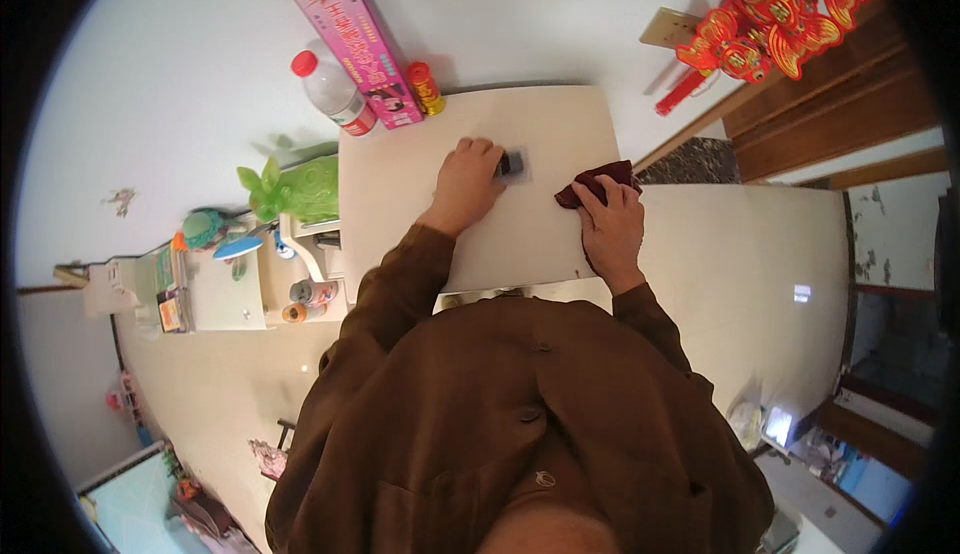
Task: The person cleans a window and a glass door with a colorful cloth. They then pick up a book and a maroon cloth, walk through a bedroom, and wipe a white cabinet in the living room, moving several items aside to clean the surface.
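A pale cabinet top (pixel 397 194) lies before me against the wall. My left hand (pixel 466 182) rests over its middle, fingers curled at the left side of a small dark object (pixel 511 164). A clear, film-like rim shows around that object; what it is cannot be made out. Near the right edge of the top, my right hand (pixel 615 227) grips a folded dark red cloth (pixel 619 171). The cloth is bunched under the fingers, partly hidden by them, and touches the surface.
At the back left stand a clear plastic bottle (pixel 330 92) with a red cap, a tall pink box (pixel 364 47) and a red-and-gold can (pixel 425 88). A green rabbit-shaped item (pixel 300 186) is left of the top. Red fish ornaments (pixel 772 13) hang on the right wall.
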Motion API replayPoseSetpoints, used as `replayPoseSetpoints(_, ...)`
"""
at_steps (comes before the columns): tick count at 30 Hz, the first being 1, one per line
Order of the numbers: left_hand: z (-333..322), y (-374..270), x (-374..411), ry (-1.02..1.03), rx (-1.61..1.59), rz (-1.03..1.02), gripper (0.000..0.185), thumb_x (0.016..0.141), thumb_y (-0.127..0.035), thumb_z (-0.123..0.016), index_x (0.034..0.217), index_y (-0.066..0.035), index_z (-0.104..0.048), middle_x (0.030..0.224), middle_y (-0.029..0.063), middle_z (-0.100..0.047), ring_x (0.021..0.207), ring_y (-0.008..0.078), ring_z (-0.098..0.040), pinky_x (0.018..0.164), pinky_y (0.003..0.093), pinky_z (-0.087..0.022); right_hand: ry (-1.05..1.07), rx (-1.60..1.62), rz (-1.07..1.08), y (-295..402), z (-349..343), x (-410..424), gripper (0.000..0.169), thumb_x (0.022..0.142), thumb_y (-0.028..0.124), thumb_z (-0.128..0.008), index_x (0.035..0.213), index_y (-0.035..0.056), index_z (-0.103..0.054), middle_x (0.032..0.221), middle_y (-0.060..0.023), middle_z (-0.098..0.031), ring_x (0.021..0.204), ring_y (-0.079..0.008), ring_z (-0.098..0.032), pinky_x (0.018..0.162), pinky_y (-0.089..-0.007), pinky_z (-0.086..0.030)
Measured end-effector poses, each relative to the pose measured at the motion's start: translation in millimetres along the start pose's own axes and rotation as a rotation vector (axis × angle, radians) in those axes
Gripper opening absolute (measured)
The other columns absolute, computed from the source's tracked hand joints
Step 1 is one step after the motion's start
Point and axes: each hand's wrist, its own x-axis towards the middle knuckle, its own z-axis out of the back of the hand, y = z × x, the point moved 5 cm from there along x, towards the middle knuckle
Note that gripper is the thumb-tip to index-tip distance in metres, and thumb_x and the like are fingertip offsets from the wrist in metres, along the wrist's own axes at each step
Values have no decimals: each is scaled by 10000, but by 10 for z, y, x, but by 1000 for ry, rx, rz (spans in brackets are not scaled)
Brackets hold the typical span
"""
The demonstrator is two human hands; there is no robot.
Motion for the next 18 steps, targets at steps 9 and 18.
replayPoseSetpoints(9, 1175, 73, -566, -247, -39, -52, 646, 698, -148, -866, 1286, -53, -615, 1268, 156, -625, 1185, 385, -571, 1040, 444, -456, 112, 241, 245, 535, -458, 611, 359, 863, 149, -686, 1215, 217, -700, 1350, -49, -573, 1268, -321, -485, 1019, -470, -371)
replayPoseSetpoints(18, 2920, 760, 621, -822, -260, 134, 797, 754, -287, -873, 1341, 91, -489, 1178, 237, -668, 1095, 317, -656, 949, 399, -517, 33, 77, 147, 299, -400, 602, 356, 877, 189, -683, 1229, 242, -695, 1342, -32, -574, 1274, -291, -488, 1036, -530, -346)
